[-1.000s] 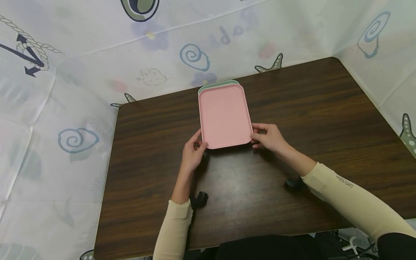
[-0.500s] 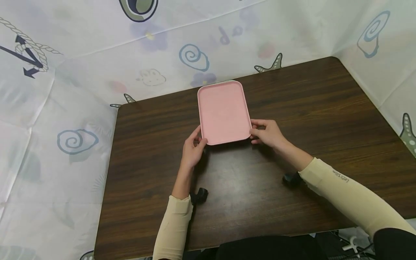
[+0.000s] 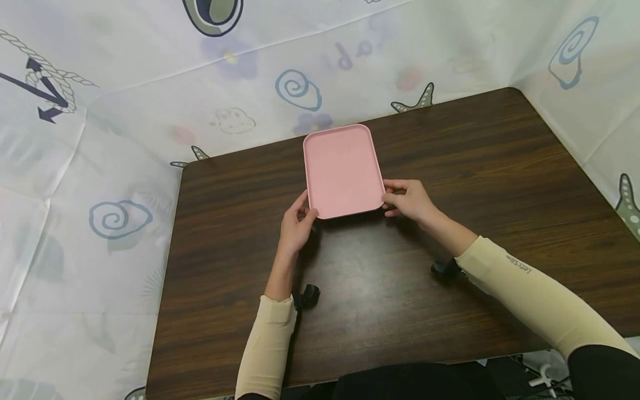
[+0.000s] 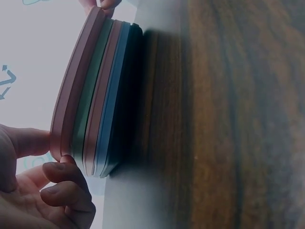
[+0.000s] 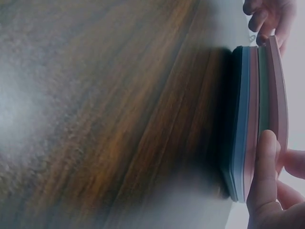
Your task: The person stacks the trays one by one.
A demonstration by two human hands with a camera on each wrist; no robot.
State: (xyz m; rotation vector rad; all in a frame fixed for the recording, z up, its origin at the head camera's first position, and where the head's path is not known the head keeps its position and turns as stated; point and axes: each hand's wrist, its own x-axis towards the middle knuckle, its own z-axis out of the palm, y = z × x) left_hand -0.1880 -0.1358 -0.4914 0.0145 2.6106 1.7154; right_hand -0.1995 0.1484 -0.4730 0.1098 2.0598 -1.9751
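A pink tray [image 3: 345, 172], rectangular with rounded corners, tops a stack near the table's back edge. Below it in the left wrist view lie a green tray [image 4: 90, 90], a second pink tray [image 4: 103, 90], a blue tray [image 4: 114, 90] and a dark one [image 4: 127, 90]. My left hand [image 3: 295, 230] pinches the top tray's near left corner, thumb on the rim and fingers along the side. At the near right corner, my right hand [image 3: 412, 203] pinches the same tray. From the head view, the lower trays are hidden.
The dark wood-grain table [image 3: 240, 250] extends to both sides of the stack. A patterned white cloth [image 3: 350, 72] hangs behind and beside it. Black wrist devices [image 3: 307, 297] sit on both forearms.
The pink tray has slid away from the body, covering the green rim that showed at the far edge. Both hands moved forward slightly with it.
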